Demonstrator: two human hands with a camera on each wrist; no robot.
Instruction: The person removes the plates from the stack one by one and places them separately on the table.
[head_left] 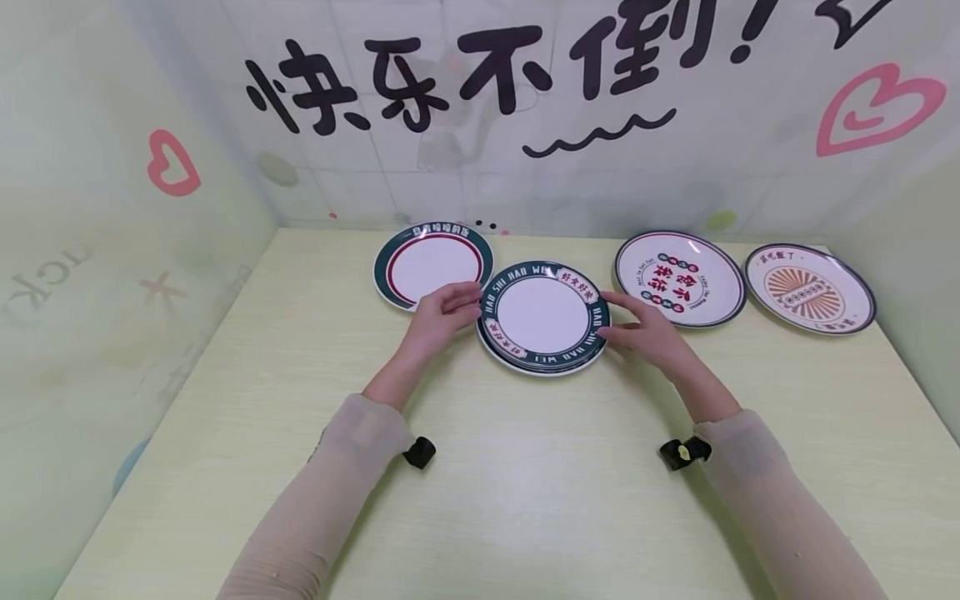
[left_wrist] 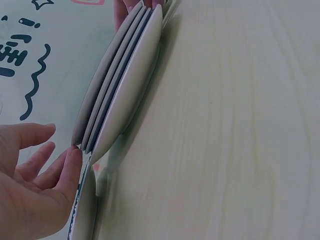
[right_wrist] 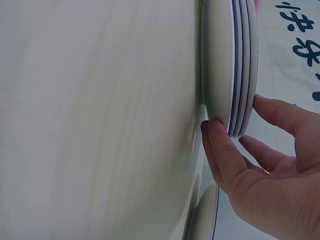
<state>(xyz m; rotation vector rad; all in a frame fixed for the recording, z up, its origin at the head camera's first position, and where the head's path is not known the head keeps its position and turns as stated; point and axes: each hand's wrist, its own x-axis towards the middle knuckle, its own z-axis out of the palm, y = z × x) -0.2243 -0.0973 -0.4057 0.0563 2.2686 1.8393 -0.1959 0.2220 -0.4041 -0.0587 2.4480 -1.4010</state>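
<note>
A stack of several plates (head_left: 543, 315) sits mid-table toward the back. The top plate has a white centre and a dark green rim with lettering. At its left edge, my left hand (head_left: 447, 315) touches the rims with fingertips; in the left wrist view the uppermost digit of that hand (left_wrist: 37, 180) stands apart from the plates. On the opposite edge, my right hand (head_left: 647, 332) grips the stack. Seen from the right wrist, the thumb of the right hand (right_wrist: 270, 165) lies against the top plate's rim and fingers reach beneath the bottom plate (right_wrist: 220, 65).
Behind my left hand lies a green-rimmed plate with a red ring (head_left: 435, 268). To the right are a white plate with red and green lettering (head_left: 678, 279) and one with an orange sunburst (head_left: 810, 289). A printed wall (head_left: 480, 183) closes off the back of the pale wooden table (head_left: 525, 483).
</note>
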